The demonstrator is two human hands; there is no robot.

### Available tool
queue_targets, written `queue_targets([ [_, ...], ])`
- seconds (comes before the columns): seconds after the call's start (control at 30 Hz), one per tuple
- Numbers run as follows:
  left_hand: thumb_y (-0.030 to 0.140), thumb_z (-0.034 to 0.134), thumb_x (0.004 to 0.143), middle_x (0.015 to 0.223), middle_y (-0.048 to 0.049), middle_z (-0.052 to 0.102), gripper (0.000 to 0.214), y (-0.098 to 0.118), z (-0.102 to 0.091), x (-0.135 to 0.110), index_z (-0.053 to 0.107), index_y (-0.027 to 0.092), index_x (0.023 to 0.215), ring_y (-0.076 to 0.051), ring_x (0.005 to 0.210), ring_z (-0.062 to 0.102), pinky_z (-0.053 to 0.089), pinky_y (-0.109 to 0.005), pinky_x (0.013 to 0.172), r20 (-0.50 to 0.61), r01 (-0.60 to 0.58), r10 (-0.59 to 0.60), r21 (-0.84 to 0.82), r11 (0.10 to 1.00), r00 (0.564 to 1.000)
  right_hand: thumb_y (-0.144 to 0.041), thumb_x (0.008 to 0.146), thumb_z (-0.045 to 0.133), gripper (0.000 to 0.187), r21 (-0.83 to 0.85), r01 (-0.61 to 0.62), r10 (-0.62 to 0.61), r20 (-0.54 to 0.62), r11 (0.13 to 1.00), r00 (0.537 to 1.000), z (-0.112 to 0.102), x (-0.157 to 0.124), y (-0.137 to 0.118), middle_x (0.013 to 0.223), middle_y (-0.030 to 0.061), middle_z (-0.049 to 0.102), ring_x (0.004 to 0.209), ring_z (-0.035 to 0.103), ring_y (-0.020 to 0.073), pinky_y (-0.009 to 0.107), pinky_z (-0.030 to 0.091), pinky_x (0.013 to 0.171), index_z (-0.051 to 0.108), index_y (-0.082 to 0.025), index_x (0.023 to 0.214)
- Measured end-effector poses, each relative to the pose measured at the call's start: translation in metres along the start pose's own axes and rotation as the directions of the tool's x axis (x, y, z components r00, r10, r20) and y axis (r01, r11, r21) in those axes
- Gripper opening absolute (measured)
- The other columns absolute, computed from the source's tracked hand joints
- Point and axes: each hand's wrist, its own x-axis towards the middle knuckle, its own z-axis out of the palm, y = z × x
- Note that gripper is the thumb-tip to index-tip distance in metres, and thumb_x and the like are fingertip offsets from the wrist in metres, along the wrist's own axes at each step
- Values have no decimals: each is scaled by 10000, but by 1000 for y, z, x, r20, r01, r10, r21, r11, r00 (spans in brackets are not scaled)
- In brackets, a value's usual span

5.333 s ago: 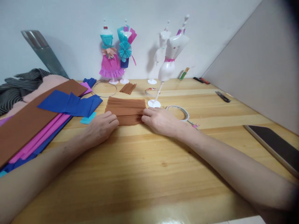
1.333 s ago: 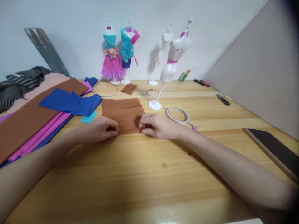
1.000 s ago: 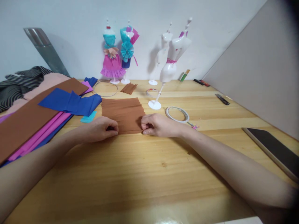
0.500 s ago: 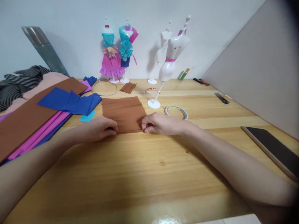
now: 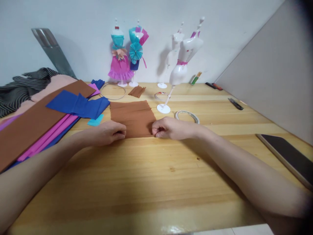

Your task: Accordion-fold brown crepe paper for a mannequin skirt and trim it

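Wooden desk against a pale wall
A greyer panel borders the right side; light glares on the desk's near edge, and a pale, seamed surface shows below it.

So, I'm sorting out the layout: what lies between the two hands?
In the head view, a wrinkled brown sheet spans the gap from the left hand to the right hand.
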Motion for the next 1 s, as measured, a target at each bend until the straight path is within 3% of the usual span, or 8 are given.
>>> queue_targets([
  [0.47, 314, 495, 787, 632, 33, 518, 193, -4, -6, 7, 567, 165, 688, -83, 561, 407, 324, -196, 548, 60, 73, -65, -150, 986, 996, -340, 668, 684, 233, 330, -133, 105, 100, 934, 989, -10, 9, 13, 692, -10, 600, 634, 515, 99, 240, 409, 621, 659, -136, 780],
  [1.0, 327, 539, 762, 722, 11, 627, 201, -8, -11, 6, 661, 169, 785, -101, 627, 504, 373, -196, 592, 83, 107, -92, -189, 976, 992, -380, 669, 710, 261, 300, -118, 91, 101, 947, 991, -10, 9, 14, 680, -10, 602, 644, 523, 106, 249, 406, 625, 665, -140, 762],
])
